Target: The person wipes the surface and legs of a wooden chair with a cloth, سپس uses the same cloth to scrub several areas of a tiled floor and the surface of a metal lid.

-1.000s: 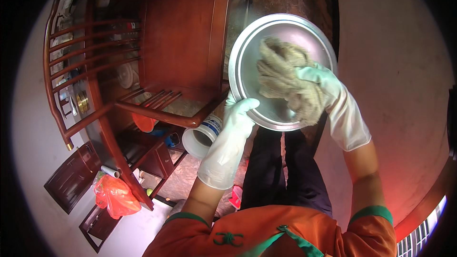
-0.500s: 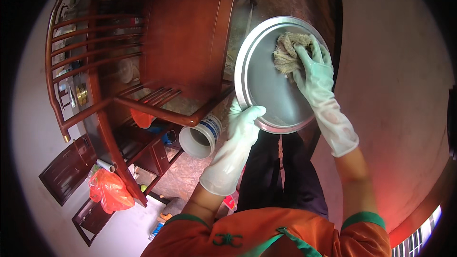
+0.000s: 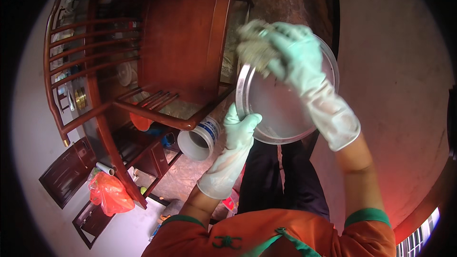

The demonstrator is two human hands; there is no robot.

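Reddish wooden chair (image 3: 183,43) and white bucket (image 3: 193,146) stand to our left. Ahead, our left hand (image 3: 240,129) grips the near-left rim of a round metal pan (image 3: 285,112), thumb uppermost, likely steadying it, while our right hand (image 3: 296,54) clutches a motion-blurred beige cloth (image 3: 253,50) at the far-left rim, apparently bunched for pressing against that edge.

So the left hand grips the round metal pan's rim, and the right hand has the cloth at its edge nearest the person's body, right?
Not quite: in the head view, the cloth is at the far left edge of the round metal pan. The left hand does grip its rim, and the right hand holds the cloth.
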